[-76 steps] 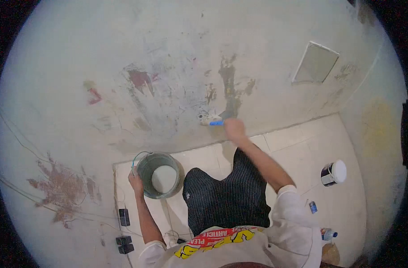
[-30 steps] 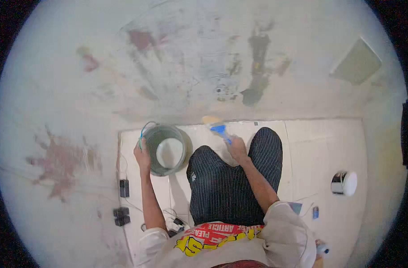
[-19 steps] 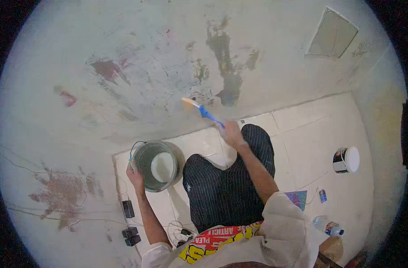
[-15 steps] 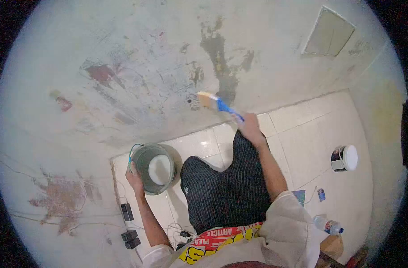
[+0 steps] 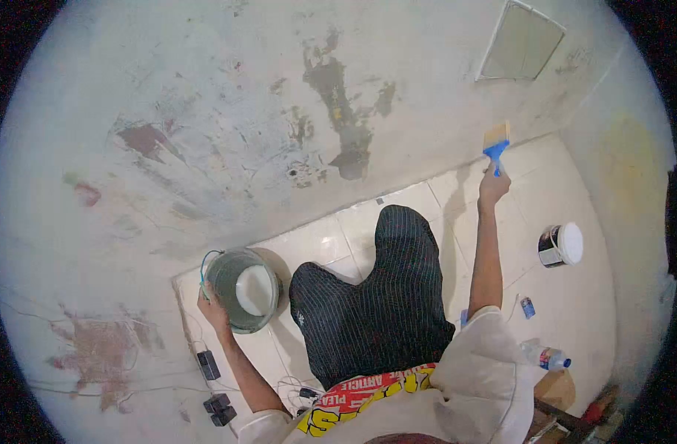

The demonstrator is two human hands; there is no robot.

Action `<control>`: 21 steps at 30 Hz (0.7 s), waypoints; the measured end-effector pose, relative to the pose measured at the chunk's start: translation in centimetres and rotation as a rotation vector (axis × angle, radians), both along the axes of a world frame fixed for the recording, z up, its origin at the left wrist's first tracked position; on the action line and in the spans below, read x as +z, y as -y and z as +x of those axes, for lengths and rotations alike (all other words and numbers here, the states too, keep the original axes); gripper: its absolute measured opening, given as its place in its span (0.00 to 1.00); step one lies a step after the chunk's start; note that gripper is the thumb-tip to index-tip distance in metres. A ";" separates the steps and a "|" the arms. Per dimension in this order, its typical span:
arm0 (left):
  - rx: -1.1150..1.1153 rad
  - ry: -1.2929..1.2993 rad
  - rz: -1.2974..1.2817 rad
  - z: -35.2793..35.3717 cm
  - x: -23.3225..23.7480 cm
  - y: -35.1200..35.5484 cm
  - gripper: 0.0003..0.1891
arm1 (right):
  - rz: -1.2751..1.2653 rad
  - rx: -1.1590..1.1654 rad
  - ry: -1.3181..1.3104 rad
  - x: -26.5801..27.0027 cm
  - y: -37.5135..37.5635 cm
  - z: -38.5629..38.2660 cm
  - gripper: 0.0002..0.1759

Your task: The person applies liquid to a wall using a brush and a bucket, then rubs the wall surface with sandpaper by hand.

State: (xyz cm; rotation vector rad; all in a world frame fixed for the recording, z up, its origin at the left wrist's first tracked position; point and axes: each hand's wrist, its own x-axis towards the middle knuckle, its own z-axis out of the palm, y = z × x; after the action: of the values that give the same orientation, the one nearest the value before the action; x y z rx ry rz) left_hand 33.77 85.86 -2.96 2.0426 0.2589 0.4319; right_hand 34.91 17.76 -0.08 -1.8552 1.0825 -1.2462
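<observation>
A wide paintbrush (image 5: 495, 147) with a blue handle and pale bristles is gripped in my right hand (image 5: 493, 185). Its bristles point up, overlapping the lower part of the stained wall (image 5: 412, 133) in this view. On the left, my left hand (image 5: 213, 307) is closed on the side of a grey bucket (image 5: 267, 320), by its thin blue-green handle (image 5: 203, 270). White liquid (image 5: 256, 289) lies in the bottom of the bucket, which is tipped a little towards me.
On the tiled floor (image 5: 457, 244) to the right are a white-lidded tub (image 5: 561, 245), a small blue can (image 5: 528, 308) and a plastic bottle (image 5: 549, 357). Black adapters (image 5: 218, 409) and cables lie at the lower left. A framed panel (image 5: 522, 41) is set into the wall.
My right hand has swung the paintbrush to the right, away from the dark wall patch, and the bristles now point up. My left hand stays on the bucket. The view has shifted slightly.
</observation>
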 end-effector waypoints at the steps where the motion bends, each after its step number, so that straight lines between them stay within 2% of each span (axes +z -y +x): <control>1: 0.003 -0.063 -0.004 -0.1 0.2 -0.2 0.24 | -0.020 -0.018 0.028 0.6 -0.7 0.4 0.19; 3: 0.002 -0.124 -0.007 -0.2 0.0 -0.4 0.24 | 0.026 -0.003 -0.042 -0.2 -2.2 2.3 0.19; 5: -0.055 0.150 0.152 -0.1 -1.0 -0.3 0.23 | 0.044 0.069 -0.168 -0.9 -5.2 3.6 0.21; 6: -0.059 0.151 0.153 0.0 -0.9 -0.5 0.23 | 0.016 0.123 -0.221 -0.8 -8.2 4.3 0.23; 8: -0.042 -0.031 -0.083 0.0 -0.7 -0.9 0.22 | 0.051 0.086 -0.140 -2.9 -14.8 5.2 0.27; 9: -0.040 -0.034 -0.082 0.0 -0.7 -0.7 0.22 | 0.132 0.219 -0.110 -6.6 -17.2 5.8 0.25; 10: -0.027 -0.019 -0.136 0.0 -0.5 -0.2 0.22 | 0.038 0.292 -0.147 -1.2 -22.6 3.3 0.24; 11: -0.012 -0.005 -0.188 0.0 -0.4 0.1 0.23 | 0.254 0.445 -0.174 -0.7 -25.5 2.8 0.19; 12: -0.009 -0.008 -0.183 -0.1 -0.1 0.1 0.23 | 0.263 0.412 -0.257 -5.8 -28.6 3.4 0.14; 14: 0.013 -0.136 -0.051 -0.1 0.3 -0.1 0.23 | 0.237 0.721 -0.088 -1.0 -33.4 1.1 0.12; 16: 0.031 -0.182 -0.001 -0.2 0.3 -0.4 0.23 | 0.189 0.869 -0.125 -1.1 -36.3 0.6 0.10; 18: 0.053 -0.224 0.046 -0.1 0.8 -0.2 0.24 | 0.185 0.902 -0.116 -1.2 -38.1 0.8 0.10; 20: 0.025 -0.080 -0.067 -0.3 1.1 0.9 0.24 | 0.179 0.939 -0.109 -1.3 -39.1 1.0 0.10; 21: 0.029 -0.084 -0.065 -0.5 1.7 1.8 0.24 | 0.143 1.060 -0.137 -1.1 -39.3 0.9 0.11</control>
State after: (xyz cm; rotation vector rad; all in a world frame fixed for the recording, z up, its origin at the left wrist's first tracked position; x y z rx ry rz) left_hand 33.30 84.02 -1.26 1.9980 0.3496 0.3513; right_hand 35.84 57.10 -1.22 -1.9599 0.1205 -0.4056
